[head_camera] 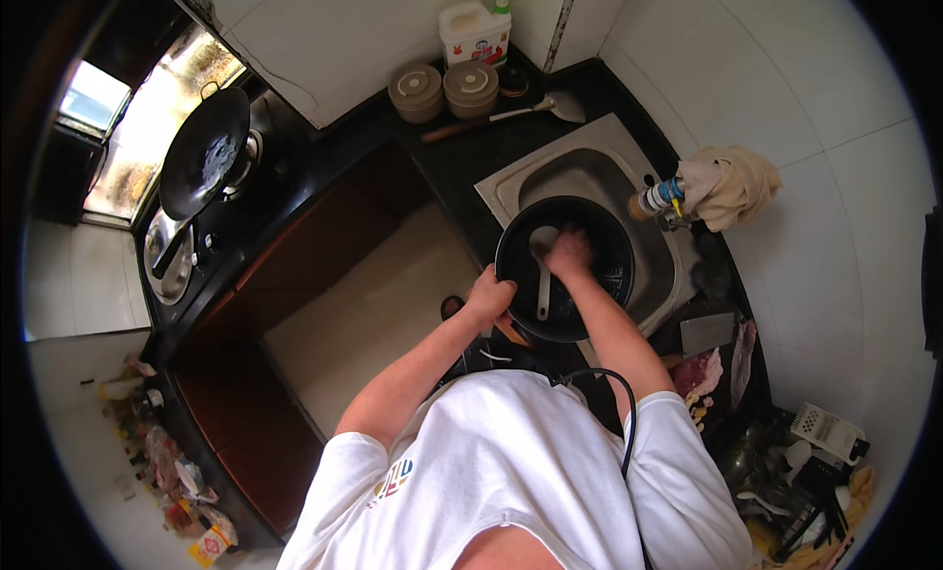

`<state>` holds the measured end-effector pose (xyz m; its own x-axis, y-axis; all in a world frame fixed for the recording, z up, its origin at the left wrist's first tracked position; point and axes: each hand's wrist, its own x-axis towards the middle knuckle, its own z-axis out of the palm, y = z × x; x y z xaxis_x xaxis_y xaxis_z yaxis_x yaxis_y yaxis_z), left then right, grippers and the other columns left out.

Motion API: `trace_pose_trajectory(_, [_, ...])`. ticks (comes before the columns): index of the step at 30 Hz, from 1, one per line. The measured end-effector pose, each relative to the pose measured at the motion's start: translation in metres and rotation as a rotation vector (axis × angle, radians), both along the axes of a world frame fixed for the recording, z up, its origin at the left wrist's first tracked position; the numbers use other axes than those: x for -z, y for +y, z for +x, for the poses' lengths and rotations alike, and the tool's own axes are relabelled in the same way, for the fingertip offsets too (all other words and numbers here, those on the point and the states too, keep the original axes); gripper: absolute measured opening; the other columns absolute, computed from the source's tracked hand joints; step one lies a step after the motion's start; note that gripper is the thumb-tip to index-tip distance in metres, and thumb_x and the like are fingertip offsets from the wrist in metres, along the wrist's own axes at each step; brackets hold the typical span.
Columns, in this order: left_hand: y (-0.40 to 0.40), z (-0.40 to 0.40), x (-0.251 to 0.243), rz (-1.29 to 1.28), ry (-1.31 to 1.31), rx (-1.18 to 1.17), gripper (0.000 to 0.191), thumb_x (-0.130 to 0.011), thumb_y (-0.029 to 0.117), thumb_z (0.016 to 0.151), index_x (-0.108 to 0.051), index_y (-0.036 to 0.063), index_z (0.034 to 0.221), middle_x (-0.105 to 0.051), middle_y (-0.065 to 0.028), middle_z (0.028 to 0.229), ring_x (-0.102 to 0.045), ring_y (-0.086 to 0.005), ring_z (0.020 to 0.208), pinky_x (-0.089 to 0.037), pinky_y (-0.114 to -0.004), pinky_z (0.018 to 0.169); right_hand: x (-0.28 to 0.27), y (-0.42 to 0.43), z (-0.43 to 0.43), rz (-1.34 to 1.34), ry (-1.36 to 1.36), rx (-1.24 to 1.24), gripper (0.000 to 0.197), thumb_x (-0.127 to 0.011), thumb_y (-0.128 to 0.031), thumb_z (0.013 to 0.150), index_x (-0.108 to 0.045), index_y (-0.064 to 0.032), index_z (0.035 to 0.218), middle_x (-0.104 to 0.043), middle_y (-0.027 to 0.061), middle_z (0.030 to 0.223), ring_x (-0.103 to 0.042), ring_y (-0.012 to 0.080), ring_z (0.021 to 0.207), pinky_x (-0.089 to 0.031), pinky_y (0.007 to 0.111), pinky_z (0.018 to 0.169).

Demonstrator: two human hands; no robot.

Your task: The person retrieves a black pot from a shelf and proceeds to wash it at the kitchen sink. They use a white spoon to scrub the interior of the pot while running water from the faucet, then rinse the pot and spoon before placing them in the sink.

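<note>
A round dark pot rests over the near left part of the steel sink. My left hand grips its left rim, thumb on top. Inside the pot lies a light-coloured ladle or large spoon, its handle towards me. My right hand is down in the pot beside the spoon's bowl, blurred; whether its fingers hold anything is hidden. A wooden handle shows just below my left hand.
Behind the sink is a faucet with a cloth on it. A spatula, lidded canisters and a white jug stand or lie further back. At right are a cleaver and raw meat; a wok is on the left stove.
</note>
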<state>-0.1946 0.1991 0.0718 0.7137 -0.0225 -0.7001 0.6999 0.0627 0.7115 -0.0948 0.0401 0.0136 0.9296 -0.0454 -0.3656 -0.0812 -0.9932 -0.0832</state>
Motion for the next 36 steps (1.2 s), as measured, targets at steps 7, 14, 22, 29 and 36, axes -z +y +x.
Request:
trace_pose_trajectory(7, [0.003,0.003,-0.006,-0.039,-0.005,0.046,0.036,-0.048,0.01,0.08,-0.049,0.0036,0.116,-0.061,-0.0118,0.077,-0.056,-0.0213,0.043,-0.044,-0.03,0.033,0.01,0.017,-0.021,0.062,0.398,-0.557,0.054,-0.069,-0.026,0.076,-0.054,-0.0082,0.125,-0.045,0.0199,0.133,-0.047,0.0387,0.121,-0.046,0.043,0.096])
trace_pose_trajectory(14, [0.004,0.001,-0.008,-0.015,-0.001,0.027,0.036,-0.048,0.011,0.081,-0.051,0.003,0.115,-0.061,-0.0113,0.079,-0.056,-0.0215,0.045,-0.045,-0.031,0.033,-0.009,-0.018,-0.012,-0.062,-0.055,-0.512,0.051,-0.066,-0.013,0.076,-0.052,-0.0024,0.124,-0.047,0.022,0.126,-0.049,0.0367,0.116,-0.046,0.042,0.096])
trace_pose_trajectory(22, [0.006,0.004,-0.01,-0.002,0.005,0.016,0.036,-0.047,0.01,0.082,-0.051,0.002,0.117,-0.064,-0.0129,0.085,-0.06,-0.0225,0.05,-0.046,-0.032,0.036,-0.012,-0.01,-0.022,-0.089,0.352,-0.291,0.066,-0.072,-0.011,0.073,-0.043,0.0038,0.13,-0.037,0.0211,0.137,-0.039,0.0375,0.127,-0.043,0.041,0.101])
trace_pose_trajectory(29, [0.007,0.0,-0.005,0.007,0.005,0.037,0.035,-0.047,0.01,0.083,-0.052,0.0037,0.117,-0.065,-0.0116,0.086,-0.061,-0.0215,0.054,-0.047,-0.031,0.037,-0.023,0.0,-0.033,-0.019,0.231,-0.289,0.063,-0.073,-0.015,0.073,-0.047,0.0044,0.127,-0.036,0.0223,0.137,-0.039,0.0387,0.125,-0.043,0.045,0.099])
trace_pose_trajectory(36, [-0.001,-0.001,0.003,0.023,0.026,-0.011,0.033,-0.047,0.011,0.083,-0.054,0.0048,0.115,-0.063,-0.0103,0.082,-0.06,-0.0214,0.052,-0.047,-0.031,0.037,-0.005,0.013,-0.033,-0.076,0.306,-0.301,0.067,-0.072,-0.008,0.07,-0.047,0.0011,0.131,-0.034,0.0221,0.141,-0.041,0.0373,0.125,-0.045,0.042,0.1])
